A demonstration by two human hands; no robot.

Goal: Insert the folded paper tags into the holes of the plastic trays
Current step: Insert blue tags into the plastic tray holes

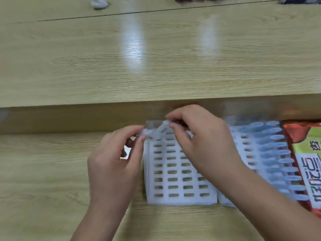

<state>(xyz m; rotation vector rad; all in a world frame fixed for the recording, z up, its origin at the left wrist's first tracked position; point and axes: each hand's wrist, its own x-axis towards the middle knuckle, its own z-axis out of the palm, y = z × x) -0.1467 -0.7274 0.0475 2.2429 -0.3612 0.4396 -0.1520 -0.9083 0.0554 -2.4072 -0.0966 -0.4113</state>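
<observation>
Your forearms came up from six o'clock, nearest the lens, over a stepped wooden table (52, 171) that filled the view, its raised ledge running across from nine to three. At six o'clock a white plastic tray (178, 173) lay flat on the lower step, and every slot that showed looked empty. A second tray (251, 150) sat just beside it at its three o'clock, partly under your right forearm. Pale blue loops (281, 153) stood in rows along that tray's right side, too blurred to say whether they were tags. A red and green printed packet (309, 153) lay at four o'clock, against the frame edge.

Your left hand (112, 162) pinched one end of a small white folded paper tag (162, 131) between thumb and forefinger. Your right hand (201, 141) pinched the other end the same way, its remaining fingers curled above the tray. The tag hung in the air over the near tray's eleven o'clock corner and was not in any slot.

By my reading, you were squaring up the fold before insertion, with this tray barely begun. The next move called for turning the folded edge downward, lining it up with a slot in the far-left column, and pressing it straight in, with your left hand letting go or steadying the tray.
</observation>
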